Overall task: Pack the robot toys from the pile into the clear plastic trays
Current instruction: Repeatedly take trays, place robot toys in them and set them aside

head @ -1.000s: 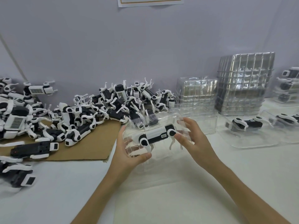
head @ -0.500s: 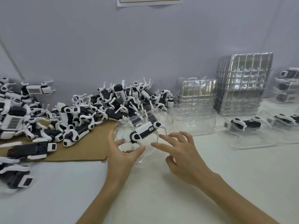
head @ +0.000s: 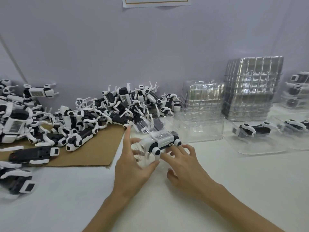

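Observation:
A white-and-black robot toy (head: 161,142) lies inside a clear plastic tray (head: 145,154) that is tilted just above the white table, in front of me. My left hand (head: 133,166) grips the tray's left end, thumb on the near side and fingers spread behind the plastic. My right hand (head: 183,162) is beside it, with straight fingertips touching the toy's near side by its black joints. The pile of robot toys (head: 107,111) lies at the back left, partly on brown cardboard (head: 93,153).
Two stacks of empty clear trays (head: 252,87) stand at the back right, with a lower one (head: 203,92) beside them and one empty tray (head: 199,124) in front. Trays with packed toys (head: 254,131) lie on the right; more packed trays (head: 297,91) are stacked at the far right.
The tray with the toy came down from chest height toward the table and turned. My right hand left the tray's right end and now touches the toy's near side.

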